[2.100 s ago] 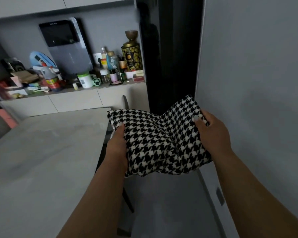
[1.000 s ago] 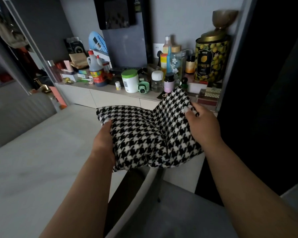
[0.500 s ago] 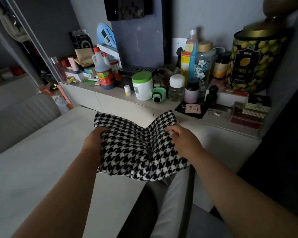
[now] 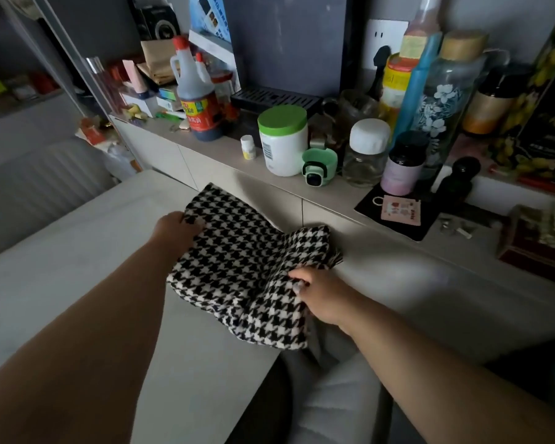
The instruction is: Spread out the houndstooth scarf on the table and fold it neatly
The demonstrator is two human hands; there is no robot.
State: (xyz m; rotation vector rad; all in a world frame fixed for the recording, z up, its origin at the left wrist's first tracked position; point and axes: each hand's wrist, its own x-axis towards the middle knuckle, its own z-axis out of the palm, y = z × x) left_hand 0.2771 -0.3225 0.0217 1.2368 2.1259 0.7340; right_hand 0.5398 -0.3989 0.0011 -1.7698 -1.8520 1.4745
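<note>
The houndstooth scarf, still bunched, hung at the counter corner. The left hand gripped its far edge and the right hand pinched its near fold. Best lay it fully onto the counter before drawing the ends apart.

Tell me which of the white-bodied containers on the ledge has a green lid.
The wide white tub with the flat green lid, standing just left of the mint green watch. The tiny white bottle has a white cap, and the clear jar a white cap.
</note>
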